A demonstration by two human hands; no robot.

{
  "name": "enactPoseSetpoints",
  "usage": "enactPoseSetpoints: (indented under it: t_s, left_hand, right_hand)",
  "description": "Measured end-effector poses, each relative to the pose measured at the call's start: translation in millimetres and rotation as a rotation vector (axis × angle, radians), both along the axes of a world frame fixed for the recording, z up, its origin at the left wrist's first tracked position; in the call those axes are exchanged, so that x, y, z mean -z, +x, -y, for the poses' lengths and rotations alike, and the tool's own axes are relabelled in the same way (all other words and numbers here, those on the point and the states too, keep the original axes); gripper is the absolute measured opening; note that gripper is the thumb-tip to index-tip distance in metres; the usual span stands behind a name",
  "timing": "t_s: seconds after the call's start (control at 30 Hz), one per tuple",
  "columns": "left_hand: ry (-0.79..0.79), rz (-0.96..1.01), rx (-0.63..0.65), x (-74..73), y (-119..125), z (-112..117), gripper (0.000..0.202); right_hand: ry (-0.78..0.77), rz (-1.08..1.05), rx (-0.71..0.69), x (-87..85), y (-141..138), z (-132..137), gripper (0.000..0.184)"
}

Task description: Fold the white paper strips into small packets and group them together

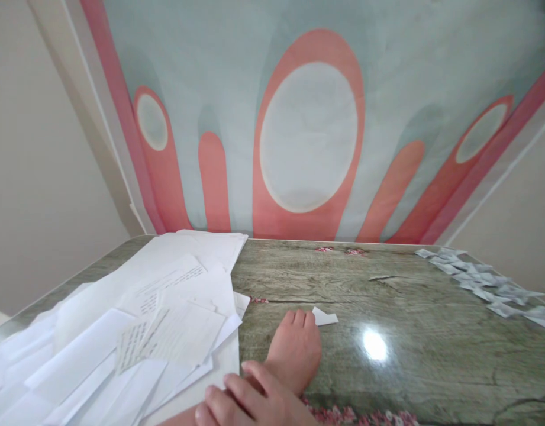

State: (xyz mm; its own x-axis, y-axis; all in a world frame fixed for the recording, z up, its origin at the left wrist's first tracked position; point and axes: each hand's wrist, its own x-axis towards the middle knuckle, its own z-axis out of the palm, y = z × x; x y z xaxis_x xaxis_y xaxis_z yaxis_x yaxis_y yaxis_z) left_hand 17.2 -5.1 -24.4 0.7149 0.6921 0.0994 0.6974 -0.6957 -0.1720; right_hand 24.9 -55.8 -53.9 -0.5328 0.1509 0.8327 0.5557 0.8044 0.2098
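My left hand (296, 350) rests on the wood-patterned table with its fingers pressed together and bent downward. A small torn piece of white paper (326, 318) sticks out from beside its fingertips, partly hidden by them. My right hand (258, 397) lies across my left wrist and forearm, its fingers bent, slightly apart and pointing left. I see no object in the right hand. Just left of both hands spreads a large loose pile of white papers (170, 331), some sheets printed with text and several cut or torn into strips.
Several folded white paper pieces (480, 281) lie in overlapping rows at the table's right edge. The wood-patterned table (414, 378) carries printed pink flowers and a bright light reflection. Behind it stands a grey-green panel (236, 77) with coral shapes; pale walls flank both sides.
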Motion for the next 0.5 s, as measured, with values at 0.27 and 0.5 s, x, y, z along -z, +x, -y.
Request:
enactPoseSetpoints:
  t_s: [0.27, 0.5]
  left_hand:
    - [-0.054, -0.04, -0.029, -5.7, 6, 0, 0.019]
    - [-0.071, -0.069, -0.023, -7.0, 6, 3, 0.023]
  right_hand:
    - [-0.134, 0.108, 0.004, -9.5, 15, -2, 0.024]
    - [-0.097, 0.064, -0.072, -11.9, 7, -11, 0.02]
